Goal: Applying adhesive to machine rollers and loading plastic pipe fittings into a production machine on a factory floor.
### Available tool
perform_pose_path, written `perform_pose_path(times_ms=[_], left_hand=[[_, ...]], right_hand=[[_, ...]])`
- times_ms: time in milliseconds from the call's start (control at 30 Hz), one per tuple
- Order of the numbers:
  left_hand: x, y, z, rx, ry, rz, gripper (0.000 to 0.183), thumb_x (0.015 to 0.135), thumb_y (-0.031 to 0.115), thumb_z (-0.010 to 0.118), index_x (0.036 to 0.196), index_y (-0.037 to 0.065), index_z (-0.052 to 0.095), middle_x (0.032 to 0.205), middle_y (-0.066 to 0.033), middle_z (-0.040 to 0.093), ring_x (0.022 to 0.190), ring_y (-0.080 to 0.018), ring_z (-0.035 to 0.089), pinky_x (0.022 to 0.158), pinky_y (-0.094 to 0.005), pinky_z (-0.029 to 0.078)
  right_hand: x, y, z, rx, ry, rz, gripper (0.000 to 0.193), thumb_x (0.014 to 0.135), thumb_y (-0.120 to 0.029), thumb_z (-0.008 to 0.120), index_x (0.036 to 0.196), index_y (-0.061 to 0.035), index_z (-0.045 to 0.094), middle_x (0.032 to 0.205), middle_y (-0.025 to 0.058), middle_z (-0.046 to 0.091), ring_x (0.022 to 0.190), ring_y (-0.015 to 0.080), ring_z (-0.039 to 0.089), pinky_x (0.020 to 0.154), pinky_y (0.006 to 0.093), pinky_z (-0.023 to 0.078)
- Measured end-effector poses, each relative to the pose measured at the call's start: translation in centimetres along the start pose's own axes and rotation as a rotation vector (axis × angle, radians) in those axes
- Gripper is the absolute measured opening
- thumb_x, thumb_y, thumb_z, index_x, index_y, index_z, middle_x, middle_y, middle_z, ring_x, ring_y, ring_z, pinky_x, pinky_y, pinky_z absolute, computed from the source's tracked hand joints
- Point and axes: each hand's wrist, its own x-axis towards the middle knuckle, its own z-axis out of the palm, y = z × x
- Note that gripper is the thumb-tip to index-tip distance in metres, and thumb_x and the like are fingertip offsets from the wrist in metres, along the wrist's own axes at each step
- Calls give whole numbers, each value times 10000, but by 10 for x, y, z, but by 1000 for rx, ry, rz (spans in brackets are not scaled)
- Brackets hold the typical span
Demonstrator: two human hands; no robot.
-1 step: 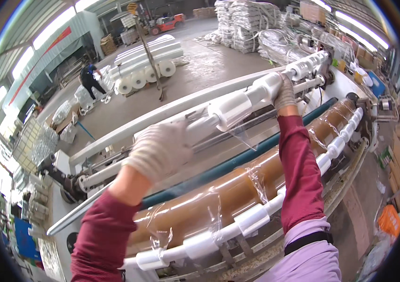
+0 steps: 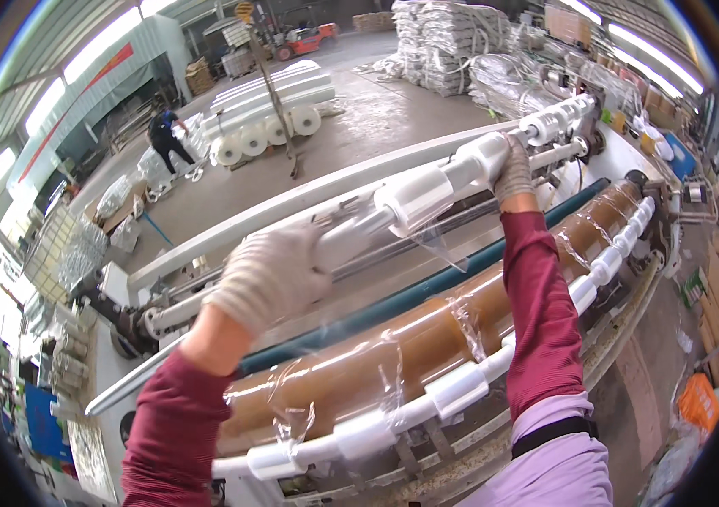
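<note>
A long white shaft (image 2: 342, 247) carrying several rolls of clear film runs diagonally across the machine, from near my left hand up to the far right. My left hand (image 2: 273, 272), in a striped whitish work glove and a little blurred, closes around its near left end. Farther right, my gloved right hand (image 2: 511, 171) grips a film roll (image 2: 479, 155) on the same shaft. Between the hands sits a larger film roll (image 2: 414, 199), a loose strip of film hanging below it. The fingers' undersides are hidden.
Nearer me lie a dark green roller (image 2: 359, 314), a brown film-covered roller (image 2: 359, 376) and a lower shaft with small film rolls (image 2: 456, 392). Beyond the white machine beam (image 2: 207, 253) are stacked film rolls (image 2: 270, 106), a person (image 2: 166, 139) and wrapped bales (image 2: 444, 51).
My left hand has shifted slightly left and toward me along the shaft. My right hand keeps its hold on the film roll. The view has moved a little.
</note>
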Motion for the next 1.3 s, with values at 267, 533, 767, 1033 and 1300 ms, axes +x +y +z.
perform_pose_path(times_ms=[267, 533, 767, 1033, 1300], left_hand=[[-263, -183, -53, 73, -10, -205, 439, 619, 272, 737, 995, 60, 655, 843, -191, 662, 794, -350, 652, 732, -403, 521], [-499, -330, 4, -956, 428, -594, 462, 646, 172, 771, 1050, -4, 634, 905, -72, 674, 756, -149, 634, 681, -289, 517], [-435, -246, 42, -1721, 549, -320, 643, 684, 293, 791, 1215, 19, 555, 1029, -34, 610, 897, -131, 609, 785, -291, 514], [-407, -242, 44, -2002, 614, -144, 570, 681, 167, 803, 1201, 56, 599, 1065, -35, 635, 979, -145, 598, 903, -316, 480], [-489, -248, 21, -1446, 1032, -434, 493, 709, 126, 755, 1163, 23, 594, 1034, 1, 625, 899, -110, 575, 826, -254, 460]], right_hand=[[-146, 96, 110, 73, 9, 83, 287, 833, -324, 557, 1005, -94, 547, 908, 59, 615, 853, 240, 622, 789, 410, 532], [-287, 214, 198, 63, -40, 180, 354, 812, -357, 576, 1058, -105, 541, 959, 63, 609, 896, 245, 617, 812, 422, 518], [-370, 263, 241, 68, -116, 163, 333, 821, -381, 569, 1022, -116, 556, 953, 44, 616, 903, 211, 623, 789, 393, 531], [-438, 283, 277, 143, -151, 369, 266, 817, -346, 583, 987, -142, 598, 954, 11, 653, 916, 212, 646, 802, 410, 565], [-529, 365, 321, 156, -271, 355, 415, 834, -410, 543, 1084, -78, 561, 1114, 80, 590, 1067, 262, 563, 977, 463, 458]])
